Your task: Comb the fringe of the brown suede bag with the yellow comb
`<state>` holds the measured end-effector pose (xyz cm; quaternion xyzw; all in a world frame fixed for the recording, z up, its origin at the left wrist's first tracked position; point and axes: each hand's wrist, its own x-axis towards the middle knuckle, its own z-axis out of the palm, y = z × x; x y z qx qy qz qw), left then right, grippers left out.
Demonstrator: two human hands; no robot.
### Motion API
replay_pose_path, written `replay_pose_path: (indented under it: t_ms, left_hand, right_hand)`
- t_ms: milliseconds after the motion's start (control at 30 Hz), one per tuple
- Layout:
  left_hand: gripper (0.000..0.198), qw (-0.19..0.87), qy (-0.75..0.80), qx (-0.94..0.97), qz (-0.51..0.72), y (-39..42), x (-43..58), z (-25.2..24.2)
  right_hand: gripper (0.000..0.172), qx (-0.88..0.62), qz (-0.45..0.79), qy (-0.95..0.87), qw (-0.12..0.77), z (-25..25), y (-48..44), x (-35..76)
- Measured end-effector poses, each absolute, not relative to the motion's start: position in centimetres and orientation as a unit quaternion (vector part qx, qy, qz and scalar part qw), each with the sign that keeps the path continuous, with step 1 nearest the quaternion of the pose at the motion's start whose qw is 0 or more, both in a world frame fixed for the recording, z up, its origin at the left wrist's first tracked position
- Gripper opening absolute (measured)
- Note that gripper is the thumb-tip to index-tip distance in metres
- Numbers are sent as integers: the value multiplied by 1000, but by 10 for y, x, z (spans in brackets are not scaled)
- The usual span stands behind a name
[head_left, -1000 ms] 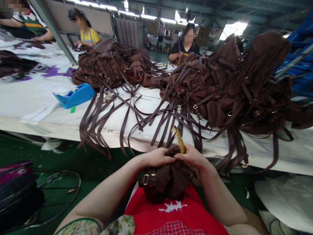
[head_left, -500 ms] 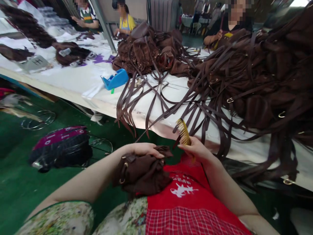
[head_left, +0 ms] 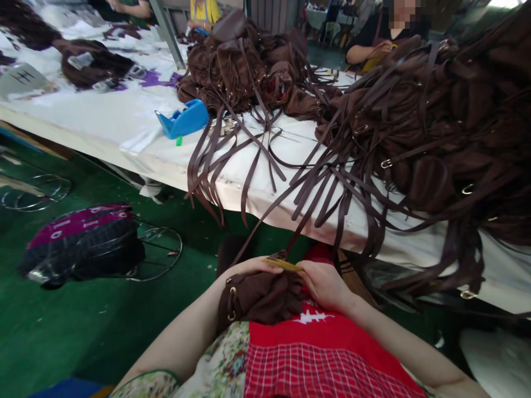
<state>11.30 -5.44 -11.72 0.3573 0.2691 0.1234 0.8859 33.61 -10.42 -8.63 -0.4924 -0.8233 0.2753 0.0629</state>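
Note:
Low in front of my red apron [head_left: 332,337], a gathered brown bag [head_left: 265,298] with gold metal fittings hangs from my left hand [head_left: 255,266]. My left fingers are closed on its upper edge. Close beside it, my right hand [head_left: 326,282] pinches a thin yellow comb [head_left: 284,263] that lies across the bag's top edge. The comb's far end reaches my left fingertips, and its teeth are not clear at this angle. A dark strap [head_left: 296,235] rises from near the bag's top towards the table.
A white-covered table [head_left: 136,124] runs across, bearing a blue tape dispenser [head_left: 185,117] and heaped brown bags [head_left: 435,127] whose straps [head_left: 332,188] hang over its edge. A plastic-wrapped dark bundle [head_left: 87,243] rests at the left by a wire stool [head_left: 164,251]. Co-workers sit across the table.
My right hand has come down and left, bringing the comb from an upright position beside the bag to lying flat along its top edge. The view has turned slightly down and right.

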Motion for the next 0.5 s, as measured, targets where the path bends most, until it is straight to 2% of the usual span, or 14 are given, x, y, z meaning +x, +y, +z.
replay_pose_path:
  t_ms: [100, 200, 367, 500]
  left_hand:
    - [47, 890, 243, 373, 94, -56, 111, -118]
    - [44, 876, 221, 422, 77, -56, 118, -116]
    - [51, 802, 300, 508, 96, -56, 133, -118]
    - [53, 754, 330, 558, 102, -59, 135, -128]
  right_hand:
    - [26, -493, 215, -843, -6, -89, -106, 329]
    - [20, -508, 185, -840, -50, -91, -99, 325]
    - [25, -521, 169, -832, -84, -101, -88, 323]
    - [31, -568, 188, -792, -122, -130, -78, 325]
